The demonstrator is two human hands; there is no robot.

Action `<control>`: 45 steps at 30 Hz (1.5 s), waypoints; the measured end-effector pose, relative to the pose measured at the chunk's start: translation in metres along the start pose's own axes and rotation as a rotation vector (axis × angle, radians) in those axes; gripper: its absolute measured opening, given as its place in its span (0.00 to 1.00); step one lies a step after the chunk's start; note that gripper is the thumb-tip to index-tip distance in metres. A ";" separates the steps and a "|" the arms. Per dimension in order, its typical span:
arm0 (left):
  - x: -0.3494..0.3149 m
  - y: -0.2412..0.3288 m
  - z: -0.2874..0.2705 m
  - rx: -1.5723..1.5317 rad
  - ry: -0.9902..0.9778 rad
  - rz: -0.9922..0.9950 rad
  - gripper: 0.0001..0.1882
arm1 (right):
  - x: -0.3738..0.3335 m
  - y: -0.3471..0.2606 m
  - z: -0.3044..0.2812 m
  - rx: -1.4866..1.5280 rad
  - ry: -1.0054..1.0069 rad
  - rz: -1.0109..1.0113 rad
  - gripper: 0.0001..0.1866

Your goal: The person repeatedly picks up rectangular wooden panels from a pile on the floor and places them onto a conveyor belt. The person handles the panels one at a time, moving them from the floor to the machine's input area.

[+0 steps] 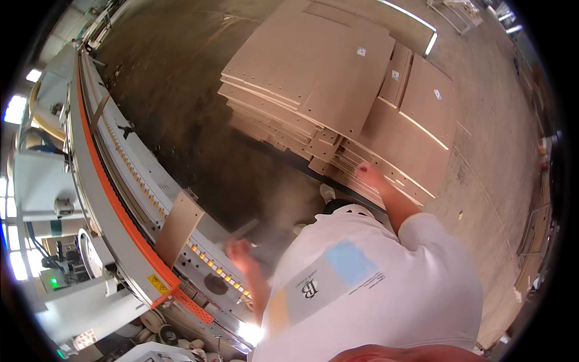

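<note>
My left hand [241,256] is smeared by motion beside the bed of a long edge machine [129,247]; its fingers cannot be made out. A brown panel [180,228] with small holes sits tilted in the picture on that machine, left of this hand and apart from it. On the other side, my right hand [370,175] is at the near edge of a stack of brown panels [313,66]. Its fingers look curled, with nothing visible in them. Whether it touches the narrow panels [353,160] below it, I cannot tell.
An orange guard strip [114,199] runs along the machine, with a row of yellow pieces [208,260] on its bed. Lower panels with white labels [429,108] lie right of the tall stack. Dark floor [175,90] separates machine and stack. A metal frame [452,15] stands far off.
</note>
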State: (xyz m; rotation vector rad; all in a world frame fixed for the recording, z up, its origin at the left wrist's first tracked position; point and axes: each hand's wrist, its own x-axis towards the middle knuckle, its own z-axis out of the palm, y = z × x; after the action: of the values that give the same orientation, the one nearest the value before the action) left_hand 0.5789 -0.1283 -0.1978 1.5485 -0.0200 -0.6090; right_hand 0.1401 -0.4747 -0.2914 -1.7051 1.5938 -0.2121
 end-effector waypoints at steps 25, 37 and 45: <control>-0.044 -0.086 0.031 1.647 -0.848 0.053 0.15 | 0.197 0.007 -0.187 -0.646 0.137 0.194 0.34; -0.032 -0.142 0.052 1.033 -0.767 -0.198 0.19 | 0.048 0.058 -0.031 0.020 0.617 0.222 0.22; -0.006 -0.145 0.016 0.696 -0.942 0.033 0.18 | 0.030 0.050 0.005 1.051 0.048 0.720 0.19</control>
State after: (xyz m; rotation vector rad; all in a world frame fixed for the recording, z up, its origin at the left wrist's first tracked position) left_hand 0.5168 -0.1276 -0.3303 1.7586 -1.0592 -1.3510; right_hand 0.1100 -0.4955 -0.3378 -0.3080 1.5797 -0.5868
